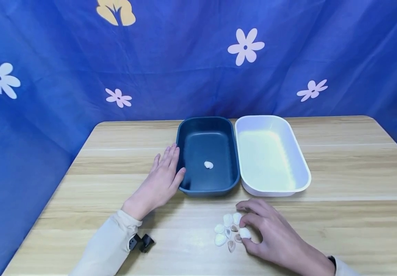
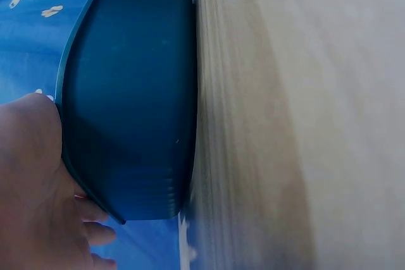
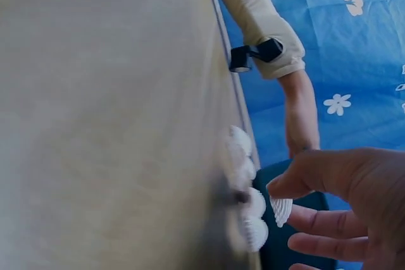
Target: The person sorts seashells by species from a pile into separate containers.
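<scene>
Between thumb and forefinger, my right hand [image 1: 275,234] pinches a white ribbed seashell [image 1: 244,233], whose ridges show in the right wrist view. Under and beside it a small group of white shells [image 1: 220,239] and brown pointed shells [image 1: 231,246] lies on the table. My left hand [image 1: 162,178] rests with straight fingers along the left rim of the dark blue tray [image 1: 205,191]. Inside that tray sits one small white shell [image 1: 208,165]. The left wrist view shows the hand at the rim of the tray's side wall [image 2: 133,93].
A white tray [image 1: 272,153] stands right beside the blue one, on its right. Both are on a light wood-grain table [image 1: 350,172]. Behind the table hangs a blue cloth [image 1: 191,57] with flower prints. A black camera [image 1: 146,243] is strapped to the left wrist.
</scene>
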Tool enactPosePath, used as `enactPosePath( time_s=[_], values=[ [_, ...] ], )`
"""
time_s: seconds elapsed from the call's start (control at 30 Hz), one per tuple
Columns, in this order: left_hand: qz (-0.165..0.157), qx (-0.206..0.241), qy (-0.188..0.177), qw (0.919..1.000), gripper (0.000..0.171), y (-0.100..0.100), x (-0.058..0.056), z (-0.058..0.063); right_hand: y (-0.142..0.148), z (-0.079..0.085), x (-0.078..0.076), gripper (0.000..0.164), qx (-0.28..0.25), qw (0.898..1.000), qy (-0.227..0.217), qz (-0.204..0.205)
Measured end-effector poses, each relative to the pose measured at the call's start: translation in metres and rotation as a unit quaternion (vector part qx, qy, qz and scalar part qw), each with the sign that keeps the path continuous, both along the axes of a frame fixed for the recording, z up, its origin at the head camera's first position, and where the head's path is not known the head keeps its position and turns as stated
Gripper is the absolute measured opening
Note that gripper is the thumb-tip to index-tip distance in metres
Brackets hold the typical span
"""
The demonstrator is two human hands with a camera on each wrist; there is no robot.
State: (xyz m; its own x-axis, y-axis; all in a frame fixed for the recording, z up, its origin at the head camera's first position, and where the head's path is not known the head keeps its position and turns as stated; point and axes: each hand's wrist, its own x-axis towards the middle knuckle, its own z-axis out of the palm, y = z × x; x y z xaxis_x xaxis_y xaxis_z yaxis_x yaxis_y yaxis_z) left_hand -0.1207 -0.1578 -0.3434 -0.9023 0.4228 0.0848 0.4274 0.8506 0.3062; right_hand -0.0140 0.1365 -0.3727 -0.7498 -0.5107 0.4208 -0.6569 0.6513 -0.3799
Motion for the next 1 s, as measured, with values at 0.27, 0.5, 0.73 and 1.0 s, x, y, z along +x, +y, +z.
enactPosePath(
  time_s=[0.27,0.5,0.73,1.0],
  values=[
    [0.002,0.002,-0.001,1.0000,0.064,-0.001,0.000,0.002,-0.014,0.029,-0.017,0.023,-0.021,0.999,0.019,0.030],
    [0.001,-0.005,0.000,1.0000,0.064,-0.001,0.001,0.003,-0.036,0.052,-0.048,0.021,-0.104,0.992,-0.044,0.049],
    [0.004,-0.003,0.008,1.0000,0.064,-0.001,0.001,0.001,-0.052,0.051,-0.076,0.017,-0.111,0.992,-0.065,0.004],
    [0.006,0.002,0.008,0.9999,0.064,-0.003,0.002,-0.001,-0.070,0.039,-0.105,0.013,-0.035,0.996,-0.030,-0.079]
  ],
)
